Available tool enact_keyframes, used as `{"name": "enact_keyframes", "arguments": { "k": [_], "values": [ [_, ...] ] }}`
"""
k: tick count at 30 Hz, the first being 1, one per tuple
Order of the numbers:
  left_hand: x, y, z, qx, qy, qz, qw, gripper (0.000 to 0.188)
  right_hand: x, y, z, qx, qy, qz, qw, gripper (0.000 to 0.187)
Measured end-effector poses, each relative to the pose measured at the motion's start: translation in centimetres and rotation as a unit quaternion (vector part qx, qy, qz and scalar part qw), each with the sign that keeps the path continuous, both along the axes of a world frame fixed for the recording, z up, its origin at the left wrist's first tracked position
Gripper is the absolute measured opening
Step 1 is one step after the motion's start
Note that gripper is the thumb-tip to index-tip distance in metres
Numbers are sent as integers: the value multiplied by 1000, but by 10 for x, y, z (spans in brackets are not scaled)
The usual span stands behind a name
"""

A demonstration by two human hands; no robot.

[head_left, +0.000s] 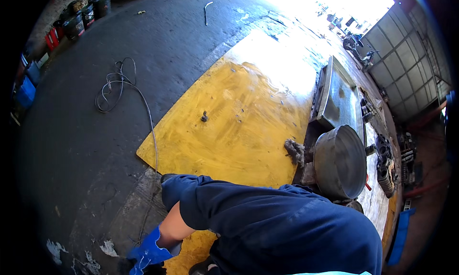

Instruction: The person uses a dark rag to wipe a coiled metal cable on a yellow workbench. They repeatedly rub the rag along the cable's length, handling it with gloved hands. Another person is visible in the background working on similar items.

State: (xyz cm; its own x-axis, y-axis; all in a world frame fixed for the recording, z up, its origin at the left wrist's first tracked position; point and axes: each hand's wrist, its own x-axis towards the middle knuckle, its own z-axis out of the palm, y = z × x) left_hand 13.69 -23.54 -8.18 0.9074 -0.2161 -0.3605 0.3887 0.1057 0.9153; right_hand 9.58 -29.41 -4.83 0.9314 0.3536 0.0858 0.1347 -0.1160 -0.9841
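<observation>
At the lower left, a bare stretch of my left forearm shows below a dark blue sleeve. It runs into a torn bright blue cuff, apparently a work glove on my left hand (147, 252). Its fingers are dark and lost at the lower edge, so whether they hold anything cannot be made out. The hand is low over the dark floor, beside the near corner of a yellow sheet (220, 126). My right hand does not show. Dark blue clothing (287, 227) covers much of the foreground, and part of a dark shoe (202, 266) appears below it.
Right of the sheet stand a round metal pan (342, 162) and a rectangular metal tray (342, 100). A grey rag clump (294, 151) lies against the pan. Greasy machine parts (385, 165) sit farther right. A thin cable (143, 100) loops across the floor; buckets (74, 26) line the far left.
</observation>
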Motion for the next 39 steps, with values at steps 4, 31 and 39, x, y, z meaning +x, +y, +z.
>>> {"name": "enact_keyframes", "arguments": {
  "k": [4,31,39],
  "values": [
    [-1,3,-5,11,-1,13,1000,51,-5,-9,2,9,14,13,1000,29],
    [-81,344,-282,342,112,125,925,54,67,-47,-36,55,309,-31,949,24],
    [15,261,-328,548,105,-36,829,66,55,-69,-28,1,338,-101,936,25]
  ]
}}
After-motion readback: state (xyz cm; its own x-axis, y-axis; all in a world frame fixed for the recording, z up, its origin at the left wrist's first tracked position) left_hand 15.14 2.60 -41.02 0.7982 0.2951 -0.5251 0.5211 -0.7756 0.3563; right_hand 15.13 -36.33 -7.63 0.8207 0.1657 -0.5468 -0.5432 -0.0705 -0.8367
